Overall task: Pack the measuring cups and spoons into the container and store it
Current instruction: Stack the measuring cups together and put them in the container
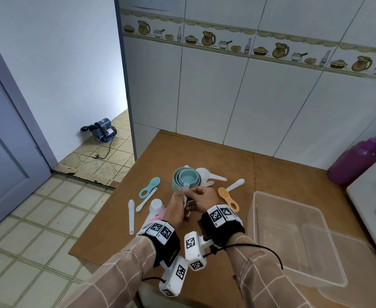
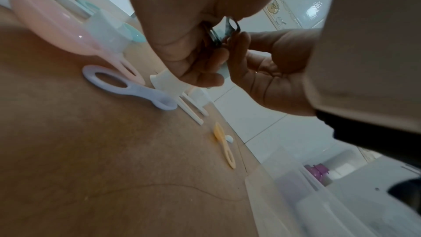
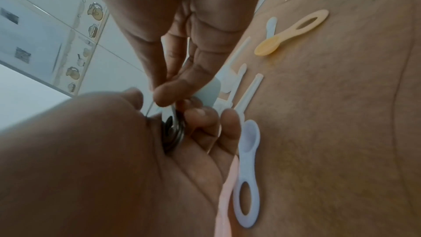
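**Metal spoons pinched between both our hands**

We are holding a small nested stack of metal measuring spoons (image 3: pixel 172 132) above the brown table (image 1: pixel 282 174). Our left hand (image 1: pixel 178 206) is curling round the bowls; our right hand (image 1: pixel 201 200) is pinching the handles. The teal nested cups (image 1: pixel 187 181) are sitting just beyond, handle pointing toward us. The clear container (image 1: pixel 293 236) is standing open to our right, near the table edge, with bare tabletop between.

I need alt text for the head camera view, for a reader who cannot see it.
Both hands, left hand and right hand, together hold small metal spoons just before nested blue measuring cups on a brown table; loose plastic spoons lie around, and an empty clear container sits right.
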